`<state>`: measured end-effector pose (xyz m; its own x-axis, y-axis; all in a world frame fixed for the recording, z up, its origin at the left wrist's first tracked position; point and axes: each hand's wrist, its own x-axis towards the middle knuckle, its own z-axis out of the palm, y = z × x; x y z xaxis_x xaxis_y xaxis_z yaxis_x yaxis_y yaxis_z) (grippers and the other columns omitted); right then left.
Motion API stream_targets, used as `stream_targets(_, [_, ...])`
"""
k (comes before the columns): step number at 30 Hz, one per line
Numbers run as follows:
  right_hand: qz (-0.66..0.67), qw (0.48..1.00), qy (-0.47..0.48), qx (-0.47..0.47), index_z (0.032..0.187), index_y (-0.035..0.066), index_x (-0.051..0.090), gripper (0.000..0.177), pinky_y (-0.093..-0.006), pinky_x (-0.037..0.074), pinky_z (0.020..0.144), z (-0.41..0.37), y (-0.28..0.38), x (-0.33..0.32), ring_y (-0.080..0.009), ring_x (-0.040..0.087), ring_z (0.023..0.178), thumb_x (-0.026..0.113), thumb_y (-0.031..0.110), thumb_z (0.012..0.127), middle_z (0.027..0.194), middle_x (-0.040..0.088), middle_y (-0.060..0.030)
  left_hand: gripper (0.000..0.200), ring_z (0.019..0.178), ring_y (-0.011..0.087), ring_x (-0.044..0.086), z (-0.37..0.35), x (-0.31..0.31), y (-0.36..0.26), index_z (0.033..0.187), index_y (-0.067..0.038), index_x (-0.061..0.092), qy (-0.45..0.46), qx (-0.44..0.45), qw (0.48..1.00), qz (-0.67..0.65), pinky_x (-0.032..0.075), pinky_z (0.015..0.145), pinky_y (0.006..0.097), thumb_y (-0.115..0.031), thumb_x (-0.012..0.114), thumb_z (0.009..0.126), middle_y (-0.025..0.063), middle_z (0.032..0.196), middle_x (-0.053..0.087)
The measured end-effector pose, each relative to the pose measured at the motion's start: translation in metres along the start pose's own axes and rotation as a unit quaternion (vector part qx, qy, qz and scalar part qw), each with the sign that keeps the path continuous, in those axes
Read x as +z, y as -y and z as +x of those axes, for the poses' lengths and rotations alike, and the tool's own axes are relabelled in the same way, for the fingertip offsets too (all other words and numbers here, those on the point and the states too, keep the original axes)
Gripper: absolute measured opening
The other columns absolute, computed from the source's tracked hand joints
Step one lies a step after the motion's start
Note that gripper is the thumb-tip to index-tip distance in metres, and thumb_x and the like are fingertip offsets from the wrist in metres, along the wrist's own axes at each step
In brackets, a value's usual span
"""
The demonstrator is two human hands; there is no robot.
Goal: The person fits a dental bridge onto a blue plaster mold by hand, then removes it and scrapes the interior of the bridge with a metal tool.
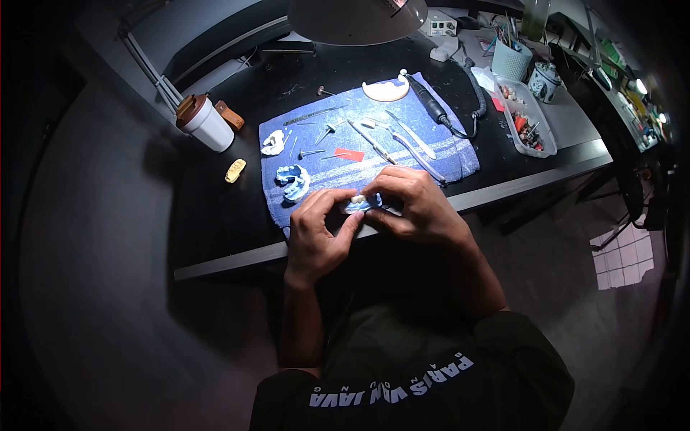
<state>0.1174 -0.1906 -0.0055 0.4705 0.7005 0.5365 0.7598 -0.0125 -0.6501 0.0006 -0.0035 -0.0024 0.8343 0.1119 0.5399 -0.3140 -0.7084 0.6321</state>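
A small blue and white dental model is held between both hands at the near edge of the blue towel. My left hand grips its left side with thumb and forefinger. From the right, my right hand pinches the same model, its fingertips on the whitish tooth part. A larger blue and white dental model lies on the towel left of my hands. Beyond them are a red piece, a white-handled knife-like tool and other thin metal tools.
A white cup with a brown lid and a yellowish model piece are on the left. A handpiece with a coiled cord rests at the towel's right. Further right is a clear tray of small parts. A lamp hangs overhead.
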Motion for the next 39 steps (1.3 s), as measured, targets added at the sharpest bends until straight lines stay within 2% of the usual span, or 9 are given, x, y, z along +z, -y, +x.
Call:
stream_targets(8, [-0.008,1.0,0.001,-0.005,0.102,0.003,0.074,0.024,-0.0424,0.057,0.078,-0.0004,-0.0014,-0.0001,-0.0334,0.072,0.09,0.084,0.009,0.081,0.094,0.072,-0.0153,0.036,0.099,0.028,0.077,0.0009,-0.0027,0.0014,0.12,0.001,0.073,0.015,0.024,0.999,0.018,0.057,0.092,0.0363,-0.002,0.082,0.085,0.0165,0.105,0.078])
stream_targets(11, [-0.007,1.0,-0.001,-0.006,0.102,0.002,0.074,0.024,-0.0427,0.057,0.078,-0.0006,-0.0013,0.0005,-0.0335,0.072,0.089,0.084,0.009,0.081,0.095,0.073,-0.0153,0.045,0.098,0.0312,0.076,-0.0009,0.001,0.0003,0.127,-0.001,0.07,-0.001,-0.023,0.999,-0.042,0.057,0.09,0.0392,-0.003,0.082,0.084,0.0164,0.104,0.077])
stream_targets(14, [0.007,1.0,-0.012,-0.002,0.102,0.003,0.074,0.025,-0.0426,0.058,0.078,-0.0001,-0.0002,0.0017,-0.0336,0.072,0.089,0.084,0.009,0.08,0.095,0.073,-0.0153,0.054,0.098,0.0303,0.076,-0.0018,0.0012,0.0027,0.135,-0.002,0.066,-0.001,-0.02,0.999,-0.03,0.058,0.09,0.0391,-0.003,0.082,0.084,0.0165,0.104,0.077])
stream_targets(17, [-0.009,1.0,-0.003,-0.017,0.103,0.003,0.074,0.025,-0.0419,0.058,0.077,-0.0001,-0.0025,0.0008,-0.0332,0.073,0.088,0.085,0.01,0.081,0.094,0.073,-0.0152,0.046,0.098,0.0311,0.076,-0.001,0.0017,-0.0026,0.127,-0.001,0.069,-0.01,-0.04,0.998,-0.057,0.057,0.09,0.0391,-0.003,0.082,0.084,0.0163,0.104,0.077])
stream_targets(20, [-0.001,1.0,-0.001,-0.008,0.103,0.003,0.074,0.025,-0.0412,0.058,0.077,0.0001,0.0002,-0.0005,-0.0329,0.073,0.089,0.085,0.009,0.081,0.095,0.073,-0.0151,0.037,0.099,0.0319,0.075,0.0007,-0.0041,-0.0002,0.119,0.0,0.071,0.032,0.007,0.999,0.011,0.057,0.09,0.0391,-0.004,0.082,0.084,0.0164,0.104,0.076])
stream_targets(23, [0.018,1.0,-0.005,0.009,0.103,0.003,0.075,0.025,-0.0409,0.058,0.077,0.0,0.0009,0.0004,-0.033,0.073,0.088,0.085,0.009,0.081,0.095,0.073,-0.0148,0.028,0.097,0.0323,0.074,0.0004,-0.0028,-0.001,0.11,-0.001,0.073,0.024,-0.005,1.0,0.009,0.057,0.088,0.0393,-0.004,0.082,0.084,0.0161,0.102,0.076])
stream_targets(29, [-0.001,1.0,-0.001,-0.016,0.106,0.002,0.074,0.027,-0.0407,0.059,0.076,0.0001,-0.0014,-0.0002,-0.0328,0.073,0.088,0.084,0.009,0.081,0.096,0.073,-0.0148,0.024,0.09,0.0317,0.072,0.0003,0.0026,-0.001,0.106,-0.002,0.074,-0.024,0.001,0.999,-0.026,0.055,0.082,0.0397,-0.004,0.082,0.084,0.0147,0.098,0.075])
stream_targets(32, [0.008,1.0,-0.005,-0.001,0.106,0.002,0.074,0.027,-0.0405,0.059,0.076,0.0001,0.0017,-0.0007,-0.0327,0.073,0.089,0.084,0.009,0.081,0.096,0.073,-0.0148,0.024,0.09,0.0316,0.072,-0.0003,-0.0006,0.0019,0.106,-0.002,0.074,0.005,0.007,1.0,0.004,0.055,0.082,0.0396,-0.005,0.082,0.084,0.0146,0.099,0.075])
stream_targets(39, [0.004,1.0,-0.007,-0.006,0.105,0.003,0.074,0.026,-0.0405,0.058,0.074,0.0005,0.0026,-0.0004,-0.0322,0.073,0.087,0.084,0.009,0.081,0.095,0.073,-0.0148,0.023,0.09,0.0313,0.072,0.0,-0.0008,-0.0001,0.105,-0.003,0.074,0.005,0.005,1.0,0.006,0.055,0.082,0.0394,-0.006,0.082,0.084,0.0141,0.097,0.075])
